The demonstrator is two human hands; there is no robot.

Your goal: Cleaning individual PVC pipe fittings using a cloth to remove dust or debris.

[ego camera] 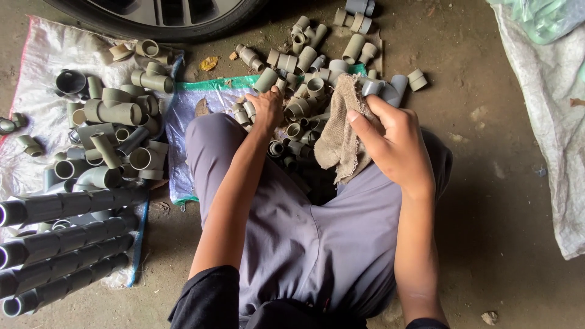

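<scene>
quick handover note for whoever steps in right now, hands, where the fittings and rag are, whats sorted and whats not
Left hand: reaching into the loose heap of grey pipe fittings ahead of the knees, fingers down among them; whether it grips one cannot be told.
Right hand: holding a burlap rag together with a grey elbow fitting at the rag's top edge.
Done, as it looks: a separate pile of fittings lies on the white sack at the left, with long grey pipes stacked below it.
Left: the heap ahead, partly on a blue plastic sheet, is still large.
</scene>
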